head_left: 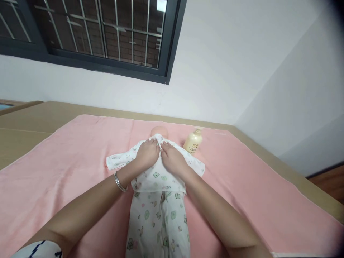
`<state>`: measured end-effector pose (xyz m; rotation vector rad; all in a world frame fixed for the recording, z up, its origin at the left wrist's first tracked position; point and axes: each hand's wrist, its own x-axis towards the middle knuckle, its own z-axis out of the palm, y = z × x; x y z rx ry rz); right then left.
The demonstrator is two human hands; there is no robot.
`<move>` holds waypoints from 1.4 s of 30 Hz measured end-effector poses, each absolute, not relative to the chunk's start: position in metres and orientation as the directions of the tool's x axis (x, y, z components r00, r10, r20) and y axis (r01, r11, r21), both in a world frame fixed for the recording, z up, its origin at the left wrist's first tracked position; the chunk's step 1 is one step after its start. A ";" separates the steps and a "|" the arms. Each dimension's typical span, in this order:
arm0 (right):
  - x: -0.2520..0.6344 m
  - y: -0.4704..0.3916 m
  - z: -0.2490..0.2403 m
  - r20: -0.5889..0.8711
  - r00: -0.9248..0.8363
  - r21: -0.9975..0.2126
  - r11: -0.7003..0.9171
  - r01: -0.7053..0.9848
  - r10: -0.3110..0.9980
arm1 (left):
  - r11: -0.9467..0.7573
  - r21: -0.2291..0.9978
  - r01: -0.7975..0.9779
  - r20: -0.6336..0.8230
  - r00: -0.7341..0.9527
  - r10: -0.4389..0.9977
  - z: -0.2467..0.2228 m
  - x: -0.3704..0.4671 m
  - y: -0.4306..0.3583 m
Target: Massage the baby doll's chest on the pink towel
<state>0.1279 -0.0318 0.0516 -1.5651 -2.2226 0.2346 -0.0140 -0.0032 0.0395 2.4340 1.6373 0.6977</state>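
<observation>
In the head camera's view, a doll [159, 131] lies on a pink cloth [88, 143], with just the top of its round, bare head showing past the neck of its white shirt [156, 181]. The shirt has little green and pink pictures on it, and its two long sleeves stick out to the sides. The white pants [157, 222] have the same kind of pictures and run down toward the person, with the shirt's bottom edge lying over their top. The left hand [147, 154] is palm down on the shirt, close to the neck, and its fingers are close together. The right hand [172, 157] is palm down just beside it, with its fingertips by the middle of the neck too. I cannot tell if either hand is pinching the shirt, because the fingertips hide that part. A shiny silver bracelet [119, 181] goes around the left wrist. A pale yellow bottle [192, 142] is near the doll's head, on the right, behind a sleeve. Past the cloth are a white wall [215, 71] and a dark window [107, 32] with metal bars.
</observation>
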 end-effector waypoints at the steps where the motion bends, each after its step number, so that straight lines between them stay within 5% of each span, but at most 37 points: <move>1: 0.134 -0.024 0.051 0.253 -0.284 -0.394 0.367 0.843 0.925 | -0.415 0.316 0.853 0.317 0.317 0.894 0.039 -0.011 -0.008; 5: 0.146 -0.005 0.046 0.309 -0.268 -0.410 0.382 0.828 0.913 | -0.503 0.275 0.819 0.344 0.405 0.847 0.044 -0.005 -0.021; 12: 0.120 -0.041 0.048 0.252 -0.270 -0.257 0.333 0.907 0.929 | -0.413 0.446 0.794 0.352 0.269 0.897 0.032 -0.017 0.006; 22: 0.152 -0.009 0.051 0.196 -0.185 -0.375 0.248 0.893 0.963 | -0.328 0.503 0.800 0.422 0.105 0.901 0.007 -0.011 0.006; 29: 0.139 -0.019 0.046 0.448 -0.196 -0.360 0.376 0.854 0.872 | -0.339 0.558 0.757 0.489 0.030 0.872 -0.001 -0.010 0.006; 33: 0.136 -0.016 0.040 0.366 -0.312 -0.358 0.442 0.822 0.877 | -0.347 0.579 0.738 0.487 0.028 0.873 -0.003 -0.010 0.006; 38: 0.136 -0.017 0.040 0.448 -0.266 -0.366 0.446 0.817 0.854 | -0.353 0.598 0.720 0.487 0.023 0.873 -0.002 -0.010 0.005; 42: 0.136 -0.018 0.041 0.341 -0.332 -0.364 0.449 0.816 0.880 | -0.358 0.614 0.703 0.482 0.026 0.876 -0.002 -0.010 0.005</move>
